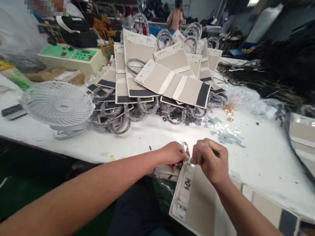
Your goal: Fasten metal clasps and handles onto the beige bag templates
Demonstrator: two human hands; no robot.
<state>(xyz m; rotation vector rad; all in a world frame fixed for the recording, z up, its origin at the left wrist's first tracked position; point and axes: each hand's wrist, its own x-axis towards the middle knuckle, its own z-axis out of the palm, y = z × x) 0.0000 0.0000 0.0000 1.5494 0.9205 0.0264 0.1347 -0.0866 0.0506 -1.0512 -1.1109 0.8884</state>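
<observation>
No words, numbers or brands can be read here with certainty. Behind the white fan [63, 106], the control box [72, 60] has green panels [83, 55] with small marks, perhaps letters, too blurred to tell. On the green-and-yellow packet [14, 75], left of the fan, nothing is readable.

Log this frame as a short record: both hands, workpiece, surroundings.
Workpiece: beige panel, metal fitting on its pale strip
Left hand: at the panel's far corner
Right hand: curled, at the same corner; anything gripped is unclear
Table: white; heap of similar panels beyond the hands
Left side: white fan, control box
Background: a person beyond the heap
</observation>
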